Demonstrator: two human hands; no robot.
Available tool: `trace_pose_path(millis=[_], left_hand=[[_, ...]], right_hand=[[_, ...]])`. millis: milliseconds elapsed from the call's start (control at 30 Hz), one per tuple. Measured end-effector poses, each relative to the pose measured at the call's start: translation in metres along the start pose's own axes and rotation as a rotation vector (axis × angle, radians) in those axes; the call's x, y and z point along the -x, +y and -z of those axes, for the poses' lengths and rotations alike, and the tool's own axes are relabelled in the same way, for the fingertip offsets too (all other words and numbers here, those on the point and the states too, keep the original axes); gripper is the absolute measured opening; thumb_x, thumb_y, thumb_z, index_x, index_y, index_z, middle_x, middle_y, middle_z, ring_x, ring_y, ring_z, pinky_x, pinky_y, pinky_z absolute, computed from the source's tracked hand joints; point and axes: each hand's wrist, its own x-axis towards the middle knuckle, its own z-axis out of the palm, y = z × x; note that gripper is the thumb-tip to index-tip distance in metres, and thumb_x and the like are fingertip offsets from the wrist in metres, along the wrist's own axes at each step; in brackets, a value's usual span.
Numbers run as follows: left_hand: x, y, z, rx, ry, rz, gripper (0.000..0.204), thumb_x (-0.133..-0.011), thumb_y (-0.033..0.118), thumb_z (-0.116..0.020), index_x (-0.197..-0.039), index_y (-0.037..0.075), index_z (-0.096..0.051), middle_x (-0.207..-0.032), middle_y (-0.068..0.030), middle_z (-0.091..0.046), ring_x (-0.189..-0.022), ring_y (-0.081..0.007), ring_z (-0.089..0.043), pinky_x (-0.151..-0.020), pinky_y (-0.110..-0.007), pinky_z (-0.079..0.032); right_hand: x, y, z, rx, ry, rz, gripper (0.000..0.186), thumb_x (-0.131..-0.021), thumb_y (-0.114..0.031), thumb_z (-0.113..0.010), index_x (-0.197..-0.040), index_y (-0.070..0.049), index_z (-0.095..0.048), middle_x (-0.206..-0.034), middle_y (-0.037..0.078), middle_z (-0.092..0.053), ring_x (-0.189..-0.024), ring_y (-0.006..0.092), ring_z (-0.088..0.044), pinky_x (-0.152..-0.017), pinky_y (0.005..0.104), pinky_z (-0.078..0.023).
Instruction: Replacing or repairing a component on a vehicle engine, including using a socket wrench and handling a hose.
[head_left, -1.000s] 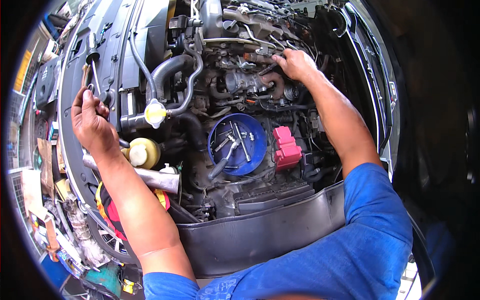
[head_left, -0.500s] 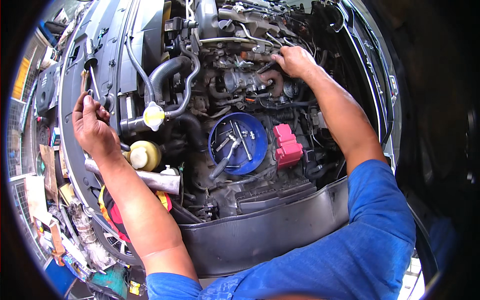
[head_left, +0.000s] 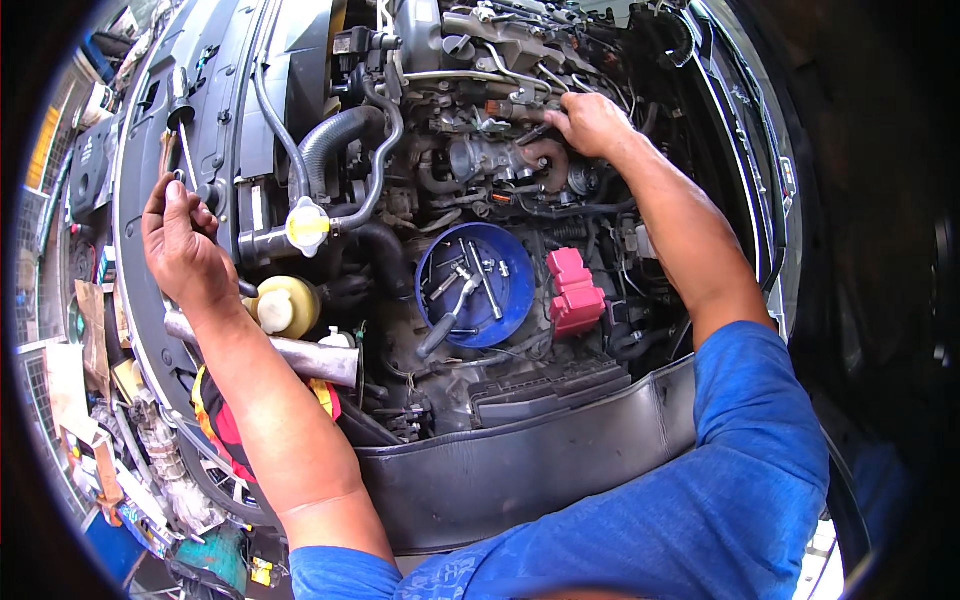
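My left hand (head_left: 188, 245) is raised over the front panel at the left, its fingers curled in against the thumb. A small dark ring-shaped end (head_left: 180, 177) shows at its fingertips, too small to name. Just beyond lies a screwdriver (head_left: 181, 110) with a dark handle, its thin shaft pointing toward the hand. My right hand (head_left: 592, 125) reaches into the engine (head_left: 490, 160), fingers closed about a short dark rod (head_left: 533, 134) beside a rusty curved pipe (head_left: 546, 160). Its fingertips are partly hidden, so the rod's kind does not show.
A blue round bowl (head_left: 526, 300) holding a ratchet (head_left: 448, 318), sockets and bolts rests in the engine bay. Right of it is a pink-red cover (head_left: 575, 292). A yellowish reservoir (head_left: 285, 308) and a metal tube (head_left: 315, 362) lie near my left forearm. A black fender cover (head_left: 530, 440) lines the near edge.
The view has shifted very slightly. Both hands keep nearly the same places and grips.
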Motion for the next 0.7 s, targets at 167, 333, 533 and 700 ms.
trace_pose_path(millis=[167,333,533,700], left_hand=[[0.000,0.000,0.000,0.003,0.032,0.015,0.022,-0.096,0.012,-0.062,-0.114,-0.001,-0.061,-0.078,-0.0023,-0.059,-0.062,-0.0069,-0.048,-0.056,-0.020,-0.038],[-0.001,-0.002,0.001,0.002,0.004,-0.002,0.021,-0.097,0.012,-0.062,-0.114,0.000,-0.061,-0.078,-0.0025,-0.059,-0.062,-0.0068,-0.048,-0.056,-0.020,-0.038],[-0.002,-0.003,0.003,-0.007,-0.013,0.007,0.021,-0.098,0.015,-0.062,-0.113,0.001,-0.063,-0.080,-0.0027,-0.058,-0.064,-0.0087,-0.048,-0.058,-0.022,-0.039],[-0.002,-0.003,0.004,-0.016,-0.007,0.004,0.021,-0.098,0.015,-0.062,-0.112,0.000,-0.064,-0.080,-0.0026,-0.058,-0.063,-0.0087,-0.048,-0.058,-0.022,-0.039]], right_hand=[[0.003,-0.003,0.002,-0.048,0.039,0.032,0.048,-0.097,-0.048,-0.052,-0.112,-0.005,-0.068,-0.113,0.022,-0.068,-0.111,0.0373,-0.063,-0.096,0.0460,-0.049],[0.004,-0.004,0.000,-0.062,-0.030,-0.234,0.038,-0.093,-0.036,-0.060,-0.111,-0.003,-0.063,-0.108,0.023,-0.068,-0.107,0.0404,-0.063,-0.092,0.0492,-0.049],[0.004,-0.003,-0.004,-0.048,-0.037,-0.144,0.040,-0.092,-0.037,-0.062,-0.113,-0.002,-0.063,-0.107,0.023,-0.068,-0.107,0.0399,-0.063,-0.094,0.0477,-0.049],[0.002,-0.002,-0.012,-0.178,0.133,0.105,0.043,-0.095,-0.040,-0.058,-0.104,0.001,-0.067,-0.105,0.026,-0.068,-0.105,0.0403,-0.064,-0.093,0.0482,-0.050]])
